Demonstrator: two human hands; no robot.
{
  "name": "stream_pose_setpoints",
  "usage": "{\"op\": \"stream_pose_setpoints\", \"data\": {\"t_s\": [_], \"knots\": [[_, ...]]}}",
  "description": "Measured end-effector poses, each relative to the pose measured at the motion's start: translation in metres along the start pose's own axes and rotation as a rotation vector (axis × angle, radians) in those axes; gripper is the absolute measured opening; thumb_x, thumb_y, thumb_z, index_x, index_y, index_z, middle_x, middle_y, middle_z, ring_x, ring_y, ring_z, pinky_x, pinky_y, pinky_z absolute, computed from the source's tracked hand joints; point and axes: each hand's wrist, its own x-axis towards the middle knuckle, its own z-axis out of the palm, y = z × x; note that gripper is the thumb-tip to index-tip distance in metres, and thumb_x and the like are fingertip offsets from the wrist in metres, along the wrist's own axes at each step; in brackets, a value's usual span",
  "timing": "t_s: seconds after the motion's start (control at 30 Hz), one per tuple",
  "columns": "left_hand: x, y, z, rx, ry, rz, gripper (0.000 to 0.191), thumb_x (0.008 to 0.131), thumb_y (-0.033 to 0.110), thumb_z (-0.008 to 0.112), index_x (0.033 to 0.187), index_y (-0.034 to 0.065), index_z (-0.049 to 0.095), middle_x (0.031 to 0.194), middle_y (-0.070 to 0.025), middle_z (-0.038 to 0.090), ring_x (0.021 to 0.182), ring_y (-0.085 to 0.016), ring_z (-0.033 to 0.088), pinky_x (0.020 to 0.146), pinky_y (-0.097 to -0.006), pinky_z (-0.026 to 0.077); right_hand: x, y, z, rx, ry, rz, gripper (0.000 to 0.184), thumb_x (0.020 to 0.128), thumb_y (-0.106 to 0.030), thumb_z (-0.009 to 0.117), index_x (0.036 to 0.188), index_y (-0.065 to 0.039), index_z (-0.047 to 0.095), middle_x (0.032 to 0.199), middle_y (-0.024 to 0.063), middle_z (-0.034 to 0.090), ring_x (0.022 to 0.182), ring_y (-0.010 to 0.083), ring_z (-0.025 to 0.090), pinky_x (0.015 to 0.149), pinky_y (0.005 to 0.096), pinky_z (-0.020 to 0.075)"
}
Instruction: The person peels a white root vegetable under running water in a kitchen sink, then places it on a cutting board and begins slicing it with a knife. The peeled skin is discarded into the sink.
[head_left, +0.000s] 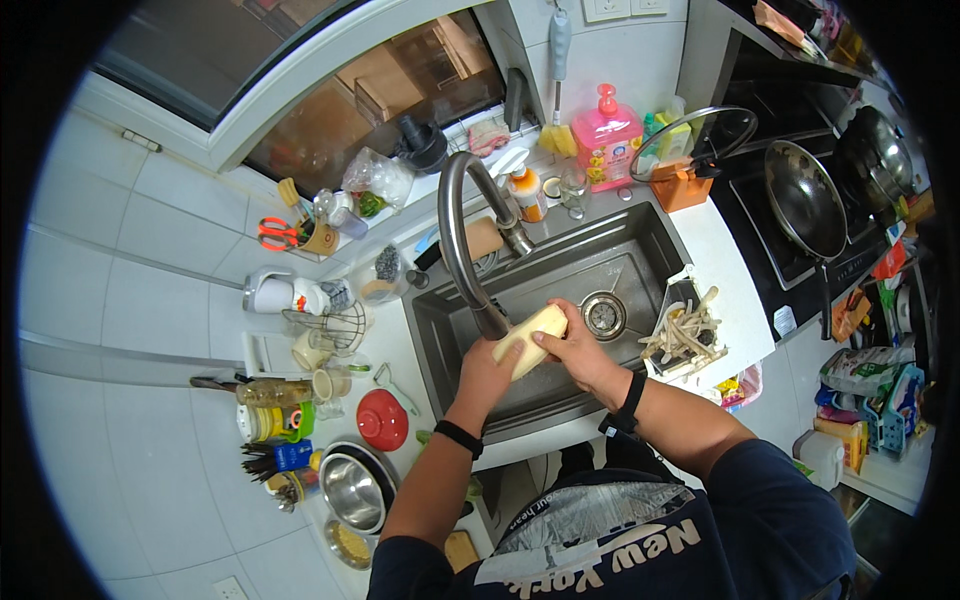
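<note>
A peeled, pale yellow root vegetable (534, 339) is held between both hands below the tip of the curved metal faucet (453, 217). My left hand (487, 369) grips its near left end, thumb on top. Around its other end, my right hand (576, 346) is closed, with the thumb resting on the side. Both hands are above the stainless steel sink (510, 424), left of its round drain strainer (603, 315). Whether water runs is hidden by the hands. Strips of peel (686, 330) lie heaped in a small white-edged holder at the sink's right rim.
A green-handled peeler (399, 390), a red bowl (382, 420) and metal bowls (351, 491) stand left of the sink. Behind it are an orange spray bottle (527, 196) and a pink pump bottle (606, 142). A wok (806, 199) sits on the stove at right.
</note>
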Motion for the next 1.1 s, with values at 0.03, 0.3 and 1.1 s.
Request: {"op": "stream_pose_setpoints", "data": {"t_s": [0.03, 0.3, 1.1], "knots": [[0.002, -0.002, -0.001, -0.047, 0.009, -0.037, 0.048, 0.112, 0.036, 0.048, 0.128, -0.0042, 0.068, 0.117, -0.0139, 0.071, 0.106, -0.022, 0.069, 0.091, -0.0337, 0.052, 0.001, 0.002, 0.002, 0.012, 0.002, -0.005, 0.066, 0.099, -0.017, 0.074, 0.153, -0.017, 0.035, 0.129, 0.0051, 0.055, 0.113, 0.0163, 0.060, 0.083, 0.0301, 0.0575], [-0.009, -0.003, -0.021, -1.032, 0.055, -0.459, 0.039, 0.106, 0.029, 0.063, 0.130, -0.0008, 0.060, 0.118, -0.0117, 0.068, 0.099, -0.024, 0.072, 0.073, -0.0358, 0.062, 0.019, 0.032, 0.023, 0.254, -0.009, 0.018, 0.062, 0.098, -0.017, 0.074, 0.148, -0.019, 0.037, 0.127, 0.0050, 0.057, 0.105, 0.0167, 0.063, 0.077, 0.0304, 0.0567], [-0.072, -0.023, 0.002, -1.116, 0.204, -0.419, 0.049, 0.106, 0.028, 0.063, 0.143, 0.0012, 0.046, 0.127, -0.0159, 0.064, 0.102, -0.026, 0.072, 0.070, -0.0382, 0.066, 0.058, 0.061, -0.002, -0.042, -0.333, 0.132, 0.053, 0.108, -0.023, 0.053, 0.155, -0.002, 0.043, 0.136, 0.0099, 0.059, 0.117, 0.0181, 0.061, 0.098, 0.0316, 0.0523]]}}
